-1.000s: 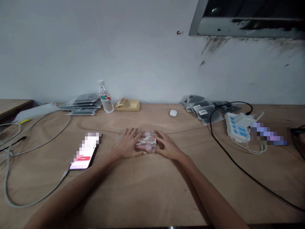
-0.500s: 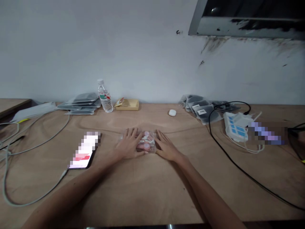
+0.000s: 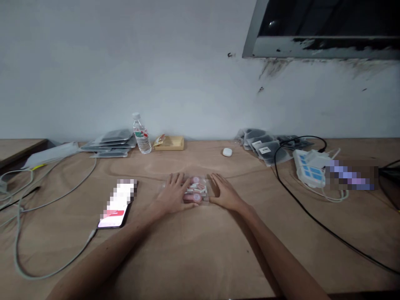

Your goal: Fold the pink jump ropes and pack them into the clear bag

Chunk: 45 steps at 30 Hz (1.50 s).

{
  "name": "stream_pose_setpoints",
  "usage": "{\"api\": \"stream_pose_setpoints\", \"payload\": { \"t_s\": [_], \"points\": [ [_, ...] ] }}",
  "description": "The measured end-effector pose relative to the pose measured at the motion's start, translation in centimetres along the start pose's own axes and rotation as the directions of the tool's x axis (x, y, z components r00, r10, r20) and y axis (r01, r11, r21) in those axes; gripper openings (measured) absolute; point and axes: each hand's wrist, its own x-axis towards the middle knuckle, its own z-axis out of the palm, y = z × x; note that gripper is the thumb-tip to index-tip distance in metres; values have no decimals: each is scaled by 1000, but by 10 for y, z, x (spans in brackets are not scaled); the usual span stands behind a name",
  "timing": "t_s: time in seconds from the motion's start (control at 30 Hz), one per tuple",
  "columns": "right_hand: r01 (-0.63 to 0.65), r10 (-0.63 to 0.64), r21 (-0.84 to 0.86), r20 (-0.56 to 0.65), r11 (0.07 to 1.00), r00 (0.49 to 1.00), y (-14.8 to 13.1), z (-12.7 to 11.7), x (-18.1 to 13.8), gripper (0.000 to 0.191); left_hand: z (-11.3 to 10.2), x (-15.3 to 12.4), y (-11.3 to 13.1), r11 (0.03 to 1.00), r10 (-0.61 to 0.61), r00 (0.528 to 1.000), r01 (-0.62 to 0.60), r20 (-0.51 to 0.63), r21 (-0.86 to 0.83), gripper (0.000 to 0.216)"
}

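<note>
A small clear packet (image 3: pixel 196 191) with pink and white pieces inside lies on the wooden table (image 3: pixel 200 246) in front of me. My left hand (image 3: pixel 172 192) lies flat along its left side, fingers stretched forward and touching it. My right hand (image 3: pixel 225 193) lies flat along its right side, fingers out and resting against the packet's edge. Neither hand grips anything.
A phone (image 3: pixel 117 204) on a grey cable lies left of my hands. At the back stand a water bottle (image 3: pixel 141 134), grey pouches (image 3: pixel 111 141), a small tan tray (image 3: pixel 170 143), a white earbud case (image 3: pixel 227 152) and more pouches (image 3: pixel 265 146). A power strip (image 3: pixel 309 171) and black cable (image 3: pixel 315 221) lie at the right.
The view has tilted slightly, so everything sits a little lower and to the right. My hands stay flat on either side of the packet.
</note>
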Motion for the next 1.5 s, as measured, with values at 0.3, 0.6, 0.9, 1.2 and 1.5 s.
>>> {"api": "stream_pose_setpoints", "payload": {
  "t_s": [0.3, 0.6, 0.9, 1.2, 1.5],
  "points": [
    [93, -91, 113, -26, 989, 996, -1, -2, -1, 65, -5, 1, 1, 1000, 2, 1000, -3, -22, -11, 95],
    [200, -201, 19, 64, 980, 978, -8, -1, -3, 55, -4, 1, 1, 1000, -11, 1000, 11, -8, -18, 95],
    [67, -72, 130, 35, 989, 997, -5, -19, -4, 53, -6, 1, -6, 999, -34, 999, 34, -12, -31, 92],
    [43, -44, 43, 20, 998, 999, -7, -11, -5, 59, -5, 1, -14, 998, -59, 998, 59, 12, 1, 91],
    [90, -97, 146, 42, 985, 994, -20, -6, -4, 50, -9, 1, -15, 999, -52, 998, 52, 18, 5, 83]
  ]
}}
